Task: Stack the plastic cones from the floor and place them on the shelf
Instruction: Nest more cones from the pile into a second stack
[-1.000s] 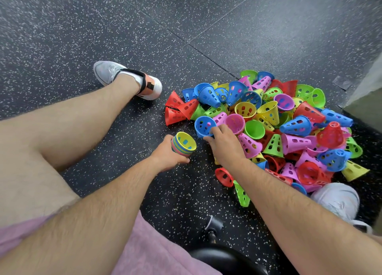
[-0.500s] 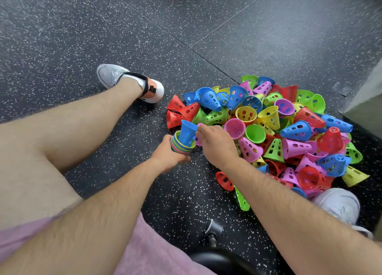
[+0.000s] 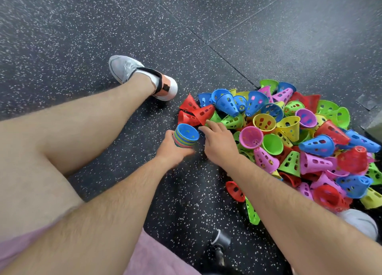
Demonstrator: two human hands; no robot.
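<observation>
A heap of perforated plastic cones point(image 3: 289, 142) in red, blue, green, yellow and pink lies on the dark speckled floor at the right. My left hand point(image 3: 172, 150) grips a nested stack of cones point(image 3: 186, 137) from below, wide ends up, with a blue cone on top. My right hand point(image 3: 219, 143) rests palm down just right of the stack, fingers spread over the heap's near-left edge, close to a red cone point(image 3: 203, 113) and a green cone point(image 3: 231, 120). Nothing is visibly held in it.
My left leg and grey shoe point(image 3: 140, 76) stretch across the floor to the left of the heap. My other shoe point(image 3: 360, 223) sits at the heap's lower right. A chair caster point(image 3: 220, 243) stands near the bottom. A grey block edge point(image 3: 374, 125) shows at far right.
A blue cone that my right hand was lowering tip-first into the stack now sits nested on top. The right hand has let it go and moved back toward the heap.
</observation>
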